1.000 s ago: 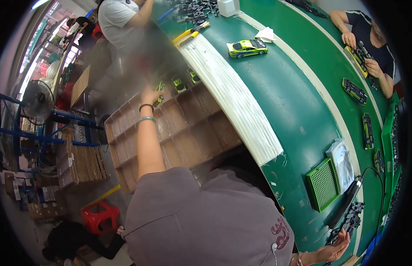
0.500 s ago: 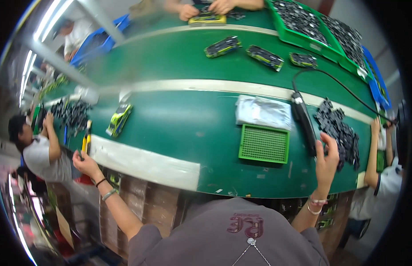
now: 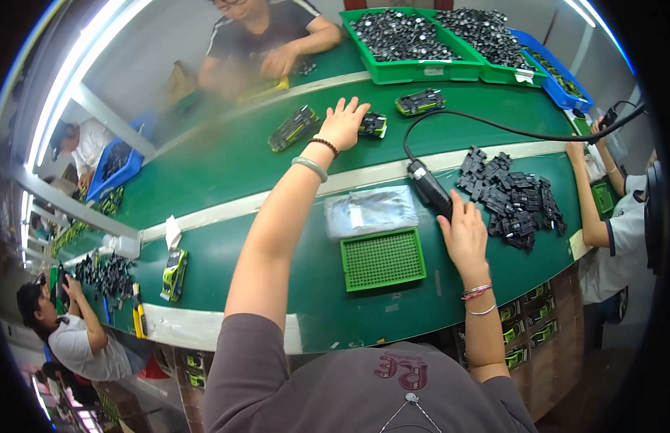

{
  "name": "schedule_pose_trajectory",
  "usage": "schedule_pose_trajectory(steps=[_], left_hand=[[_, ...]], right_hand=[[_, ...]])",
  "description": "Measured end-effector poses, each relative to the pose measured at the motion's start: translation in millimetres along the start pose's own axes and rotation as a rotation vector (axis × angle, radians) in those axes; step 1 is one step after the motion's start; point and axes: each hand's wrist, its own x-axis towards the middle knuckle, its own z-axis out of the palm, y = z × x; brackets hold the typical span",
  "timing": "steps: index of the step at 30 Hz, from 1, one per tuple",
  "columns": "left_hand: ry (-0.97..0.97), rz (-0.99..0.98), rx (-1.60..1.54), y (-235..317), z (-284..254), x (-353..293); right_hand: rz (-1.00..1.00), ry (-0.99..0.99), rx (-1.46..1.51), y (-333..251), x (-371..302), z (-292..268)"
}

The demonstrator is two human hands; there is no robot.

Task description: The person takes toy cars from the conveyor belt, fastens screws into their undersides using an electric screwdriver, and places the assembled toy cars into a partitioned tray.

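Left hand's shift: away from beside the yellow-handled cutter, where it was half a second ago, to the far part of the table.
Left arm: reaches forward nearly straight, slanting up and rightward across the near side; a dark beaded bracelet and a pale green bangle sit near the wrist.
Left hand: back upward, fingers spread wide and stretched forward, gripping nothing visible.
Nearest toy car: black and lime green, just right of the left hand, partly hidden by it; contact cannot be told.
Neighbouring cars: one lies left of the hand, another farther right.
Right arm: bent, forearm rising from the lower right, bracelets around the wrist.
Right hand: back showing, thumb and fingers parted in a loose curve around the near end of the black corded tool; whether they press on it cannot be told.
Beside the right hand: black plastic parts heaped to its right, a green grid tray to its left.
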Motion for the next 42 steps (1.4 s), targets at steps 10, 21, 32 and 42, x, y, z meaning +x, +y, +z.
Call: schedule_pose_trajectory(steps=[10,21,32,42], left_hand=[[0.112,0.096,-0.349,14.6,-46.5,-43.6],[0.031,0.203,-0.546,74.2,-77.6,-156.6],[0.115,0.25,-0.435,72.8,-61.2,-158.1],[0.122,0.219,-0.46,72.0,-53.2,-163.4]], right_hand=[[0.004,0.202,0.297,7.1,4.1,-7.8],[-0.107,0.572,1.274,-10.2,-10.7,-0.1],[0.047,0.347,1.379,-3.9,-8.3,-0.1],[0.023,0.22,1.752,-64.0,6.0,-18.0]])
